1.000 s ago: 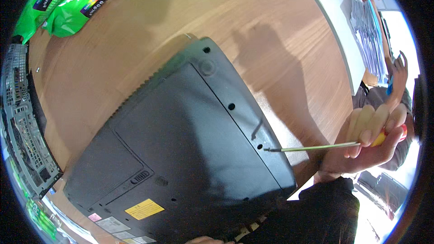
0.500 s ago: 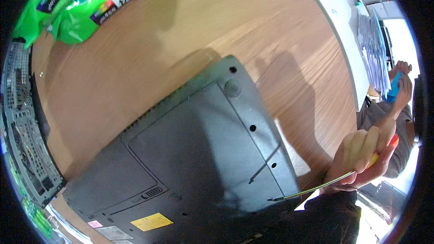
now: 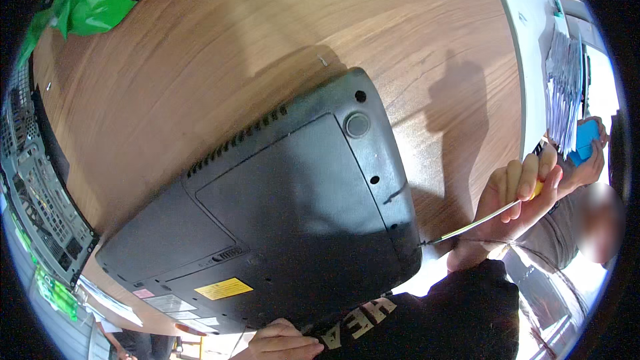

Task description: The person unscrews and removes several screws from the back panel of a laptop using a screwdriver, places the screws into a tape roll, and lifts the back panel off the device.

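- The laptop (image 3: pixel 280 213) lies upside down on the wooden table (image 3: pixel 267 33), its dark underside facing up.
- The right hand (image 3: pixel 517 203) has its fingers curled around the yellow-handled screwdriver (image 3: pixel 477 222). 1 second ago the tip sat in a screw hole midway along the right edge; now it touches the near right corner, so the work seems to have moved on to another screw.
- The left hand (image 3: pixel 280 341) rests at the laptop's near edge, fingers bent, seemingly steadying it; I cannot tell whether it truly grips.
- Another person (image 3: pixel 587 160) sits beyond the table's right side.
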The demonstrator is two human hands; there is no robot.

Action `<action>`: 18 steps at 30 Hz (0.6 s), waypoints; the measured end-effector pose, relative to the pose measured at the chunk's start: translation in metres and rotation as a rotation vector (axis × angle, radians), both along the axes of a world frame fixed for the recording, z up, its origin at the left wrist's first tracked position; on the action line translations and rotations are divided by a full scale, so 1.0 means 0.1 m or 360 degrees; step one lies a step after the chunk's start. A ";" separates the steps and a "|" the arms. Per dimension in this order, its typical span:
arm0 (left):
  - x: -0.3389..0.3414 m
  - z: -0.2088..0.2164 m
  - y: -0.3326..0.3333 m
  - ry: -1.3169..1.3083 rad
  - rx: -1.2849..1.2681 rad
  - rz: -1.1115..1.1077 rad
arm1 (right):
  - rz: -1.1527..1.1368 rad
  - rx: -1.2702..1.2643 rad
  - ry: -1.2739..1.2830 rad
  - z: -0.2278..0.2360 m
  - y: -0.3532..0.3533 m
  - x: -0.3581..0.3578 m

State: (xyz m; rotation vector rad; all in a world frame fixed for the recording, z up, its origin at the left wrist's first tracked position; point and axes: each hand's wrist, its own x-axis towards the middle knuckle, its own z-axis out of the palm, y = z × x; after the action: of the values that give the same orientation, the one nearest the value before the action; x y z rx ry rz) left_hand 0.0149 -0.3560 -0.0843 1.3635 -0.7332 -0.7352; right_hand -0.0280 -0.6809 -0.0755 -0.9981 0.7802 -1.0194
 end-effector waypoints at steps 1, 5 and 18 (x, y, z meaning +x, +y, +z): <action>0.01 0.02 -0.01 0.0042 0.0012 -0.0009 | 0.0027 0.0030 -0.0014 -0.01 -0.01 -0.01; 0.08 0.08 -0.07 0.0224 0.0068 -0.0040 | 0.0053 0.0082 -0.0003 0.02 -0.07 -0.03; 0.05 0.05 0.05 0.0502 0.0037 0.0047 | 0.0076 -0.0190 0.0046 0.15 -0.04 -0.03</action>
State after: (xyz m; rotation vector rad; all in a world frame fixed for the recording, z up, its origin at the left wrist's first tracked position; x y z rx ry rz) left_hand 0.0195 -0.3508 -0.0792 1.2389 -0.4552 -0.9120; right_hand -0.0310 -0.6844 -0.0609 -1.1312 0.7225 -1.0217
